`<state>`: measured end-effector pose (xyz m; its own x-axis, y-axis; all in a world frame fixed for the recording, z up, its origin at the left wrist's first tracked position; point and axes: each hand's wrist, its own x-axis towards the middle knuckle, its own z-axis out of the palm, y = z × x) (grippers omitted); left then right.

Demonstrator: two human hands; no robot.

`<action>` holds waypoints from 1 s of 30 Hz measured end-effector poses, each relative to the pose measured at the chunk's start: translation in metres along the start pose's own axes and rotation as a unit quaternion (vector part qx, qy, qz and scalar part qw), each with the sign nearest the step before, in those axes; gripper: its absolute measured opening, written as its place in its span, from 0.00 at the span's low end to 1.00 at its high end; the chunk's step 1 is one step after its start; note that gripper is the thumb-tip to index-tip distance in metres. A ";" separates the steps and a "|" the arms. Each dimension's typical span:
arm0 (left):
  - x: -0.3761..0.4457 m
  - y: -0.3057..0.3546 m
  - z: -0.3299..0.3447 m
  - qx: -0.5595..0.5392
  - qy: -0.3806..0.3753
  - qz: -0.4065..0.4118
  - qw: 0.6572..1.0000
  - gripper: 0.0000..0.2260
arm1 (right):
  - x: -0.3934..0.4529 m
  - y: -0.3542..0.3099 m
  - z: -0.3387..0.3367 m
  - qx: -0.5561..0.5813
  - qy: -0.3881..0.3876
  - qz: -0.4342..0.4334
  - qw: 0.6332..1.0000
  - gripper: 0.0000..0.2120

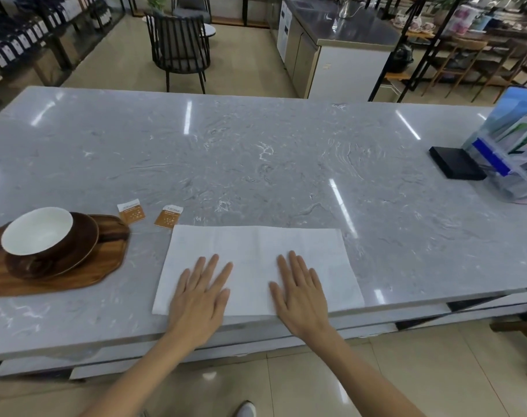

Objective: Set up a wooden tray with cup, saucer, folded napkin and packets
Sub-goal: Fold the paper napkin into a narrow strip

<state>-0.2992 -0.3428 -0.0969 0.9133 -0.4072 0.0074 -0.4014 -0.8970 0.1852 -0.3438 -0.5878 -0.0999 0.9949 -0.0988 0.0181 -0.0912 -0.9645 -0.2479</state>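
A white napkin [256, 248] lies spread flat near the front edge of the grey marble counter. My left hand [200, 291] and my right hand [299, 291] rest palm down on its near half, fingers apart, holding nothing. To the left, a wooden tray [105, 266] carries a brown saucer [84, 239] with a brown cup [36, 230], white inside, on it. Two small brown-and-white packets [132, 211] [168, 217] lie on the counter behind the napkin's left corner, just right of the tray.
A black flat box [456, 162] and a clear stand of leaflets [514, 145] sit at the counter's right end. Beyond the counter are a dark chair [178, 46], a steel-topped cabinet [340, 40] and shelves of bottles on the left.
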 end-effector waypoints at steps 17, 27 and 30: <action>0.038 -0.020 -0.052 -0.122 -0.027 0.011 0.992 0.19 | -0.070 0.074 -0.042 0.217 0.110 0.328 0.913 0.29; 0.134 0.184 -0.057 -0.049 -0.212 0.402 0.889 0.35 | -0.066 0.059 -0.038 0.371 0.201 0.384 0.821 0.15; 0.149 0.226 -0.055 0.009 -0.302 0.471 0.829 0.33 | -0.069 0.052 -0.043 0.347 0.233 0.346 0.840 0.12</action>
<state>-0.2501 -0.5971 -0.0002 -0.0052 -0.9353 -0.3538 -0.9223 -0.1323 0.3631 -0.4192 -0.6417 -0.0722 0.5741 -0.8183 -0.0262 -0.4341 -0.2771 -0.8572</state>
